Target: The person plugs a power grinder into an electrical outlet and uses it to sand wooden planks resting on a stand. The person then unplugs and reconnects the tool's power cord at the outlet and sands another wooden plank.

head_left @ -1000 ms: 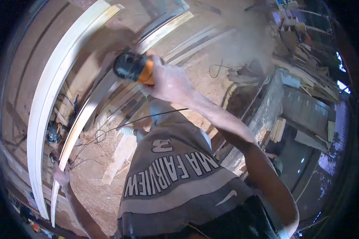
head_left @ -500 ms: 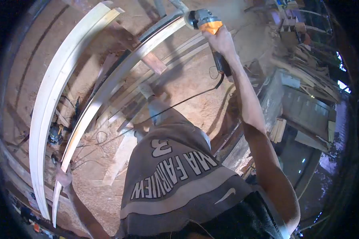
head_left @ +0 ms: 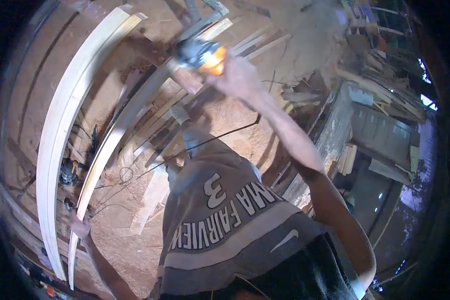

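My right hand [head_left: 237,80] is closed around an angle grinder [head_left: 214,59] with an orange and grey body, blurred by motion. The grinder's head is over the upper part of a long curved wooden strip [head_left: 105,155]; whether its disc touches the wood I cannot tell. Near the strip's lower end, my left hand [head_left: 80,226] is wrapped around it. To the left lies a second, wider curved plank [head_left: 60,125] of pale wood. The grinder's black cord [head_left: 230,131] runs down across the front of my legs.
Sawdust [head_left: 235,117] covers the ground, with dust hanging in the air at upper right. A power tool with yellow parts [head_left: 69,172] lies between the curved pieces. Crossing beams [head_left: 187,80] sit under the strip. Scrap wood [head_left: 380,92] is piled on the right.
My right hand has brought the grinder leftward and closer to me along the strip, away from its far end. My left hand keeps its hold in nearly the same place.
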The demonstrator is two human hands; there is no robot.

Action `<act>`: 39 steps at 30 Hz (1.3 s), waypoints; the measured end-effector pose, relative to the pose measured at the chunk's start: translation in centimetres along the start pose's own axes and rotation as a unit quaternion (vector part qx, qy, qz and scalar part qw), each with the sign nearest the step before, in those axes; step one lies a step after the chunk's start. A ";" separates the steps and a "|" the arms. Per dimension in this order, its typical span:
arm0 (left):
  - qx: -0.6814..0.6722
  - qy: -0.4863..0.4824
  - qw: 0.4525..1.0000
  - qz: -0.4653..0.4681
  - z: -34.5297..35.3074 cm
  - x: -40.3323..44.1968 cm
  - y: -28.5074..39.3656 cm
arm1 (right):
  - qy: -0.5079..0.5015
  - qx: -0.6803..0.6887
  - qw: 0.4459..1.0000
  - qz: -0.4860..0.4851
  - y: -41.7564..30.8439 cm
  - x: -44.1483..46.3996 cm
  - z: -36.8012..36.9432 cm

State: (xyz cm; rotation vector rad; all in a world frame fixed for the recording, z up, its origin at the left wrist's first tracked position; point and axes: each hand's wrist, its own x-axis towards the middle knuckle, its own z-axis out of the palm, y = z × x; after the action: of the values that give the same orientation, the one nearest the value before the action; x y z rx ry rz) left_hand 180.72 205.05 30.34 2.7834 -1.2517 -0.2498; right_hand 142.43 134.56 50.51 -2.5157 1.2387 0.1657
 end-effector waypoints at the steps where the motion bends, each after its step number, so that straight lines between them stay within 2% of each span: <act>1: 0.000 0.000 1.000 -0.005 0.0 0.0 0.3 | 0.064 -0.001 0.998 -0.004 2.2 1.4 -0.4; 3: -0.001 -0.082 0.994 -0.077 -1.1 0.4 1.5 | 0.095 -0.042 0.994 0.041 6.0 3.9 -2.1; 4: -0.046 -0.095 0.989 -0.101 -2.1 0.8 2.8 | 0.121 -0.034 0.991 0.050 8.2 5.3 -2.2; 5: -0.043 -0.093 0.989 -0.103 -1.8 1.2 2.4 | 0.149 -0.026 0.987 0.060 10.3 6.5 -2.2; 7: 0.007 -0.022 1.000 0.008 -0.9 0.9 1.6 | 0.145 -0.035 0.982 0.111 12.7 8.3 -3.0; 9: -0.031 -0.055 0.998 -0.024 -1.2 1.7 3.1 | 0.171 -0.056 0.973 0.143 13.9 8.5 -2.2; 10: -0.064 -0.091 0.991 -0.070 -2.0 2.4 5.3 | 0.148 -0.002 0.981 0.129 14.1 8.7 -2.2; 11: -0.089 -0.126 0.982 -0.110 -3.4 3.1 7.3 | 0.123 0.033 0.986 0.107 12.3 8.0 -1.5; 12: -0.032 -0.060 0.996 -0.051 -0.4 1.6 4.8 | 0.097 0.069 0.989 0.086 10.4 7.3 -0.9; 13: 0.019 -0.044 0.998 -0.032 1.4 1.6 3.4 | 0.080 0.081 0.991 0.068 7.7 6.2 -0.6; 14: -0.017 -0.066 0.996 -0.057 -2.6 3.5 8.1 | 0.067 0.089 0.993 0.047 5.8 5.6 1.0; 15: -0.024 -0.077 0.992 -0.102 -1.7 3.7 8.2 | 0.080 0.062 0.995 -0.011 3.9 4.6 2.8; 16: -0.013 -0.070 0.992 -0.104 -2.8 4.5 10.0 | 0.097 0.031 0.993 -0.062 2.3 3.9 3.8; 17: -0.002 -0.063 0.992 -0.106 -3.9 5.4 11.8 | 0.098 0.013 0.993 -0.063 0.4 3.1 5.1; 18: -0.001 -0.066 0.992 -0.107 -4.3 6.1 12.9 | 0.049 -0.004 0.999 -0.023 -3.5 1.4 4.7; 19: -0.001 -0.069 0.993 -0.099 -4.3 7.3 13.6 | 0.043 0.021 0.999 -0.023 -5.4 0.0 6.0; 21: 0.003 -0.054 0.995 -0.083 -1.6 5.7 11.5 | -0.002 0.039 0.998 -0.041 -13.8 -6.5 9.0; 22: -0.076 -0.002 0.997 -0.032 -1.1 6.1 11.2 | 0.009 0.051 0.996 -0.075 -15.8 -7.4 11.3; 23: -0.098 0.015 0.995 0.002 -1.4 5.7 9.8 | -0.026 0.037 0.998 -0.050 -19.4 -9.0 12.2; 24: -0.119 0.031 0.992 0.037 -1.7 5.3 8.5 | 0.015 0.065 0.992 -0.110 -22.6 -10.9 13.4; 25: -0.139 0.045 0.987 0.071 -2.0 4.9 7.2 | -0.017 0.068 0.989 -0.131 -24.6 -11.6 15.4; 26: -0.192 0.054 0.979 0.050 -0.1 2.9 3.6 | -0.026 0.044 0.990 -0.133 -27.5 -12.8 16.1; 27: -0.205 0.042 0.978 0.017 0.6 1.3 0.3 | -0.017 0.083 0.986 -0.141 -29.3 -13.4 18.0; 28: -0.216 0.030 0.976 -0.017 1.4 -0.3 -3.0 | -0.025 0.066 0.984 -0.161 -31.4 -14.6 18.2; 30: -0.196 -0.006 0.979 -0.058 0.6 -1.1 -5.0 | -0.041 0.046 0.980 -0.187 -34.3 -15.8 19.8; 32: -0.013 0.090 0.996 0.019 1.0 -1.6 -5.3 | -0.057 0.037 0.978 -0.197 -35.1 -16.6 20.3; 34: -0.018 0.106 0.994 0.036 -0.5 -1.0 -4.0 | -0.018 0.007 0.985 -0.170 -33.9 -16.2 19.4; 36: -0.011 0.113 0.993 0.043 -0.9 -1.3 -3.0 | -0.007 0.026 0.989 -0.148 -29.7 -15.5 18.0; 37: -0.013 0.113 0.993 0.035 -0.7 -1.3 -3.0 | 0.031 -0.001 0.992 -0.126 -27.2 -14.8 17.6; 39: -0.005 0.208 0.975 0.079 0.0 -1.7 -2.9 | 0.083 -0.033 0.992 -0.088 -22.8 -13.9 16.2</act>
State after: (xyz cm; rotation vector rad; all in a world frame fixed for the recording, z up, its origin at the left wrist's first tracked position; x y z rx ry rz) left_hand 181.76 208.21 30.16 2.5208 -1.3367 0.3196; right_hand 152.56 163.45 44.23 -2.7273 1.0778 -0.0469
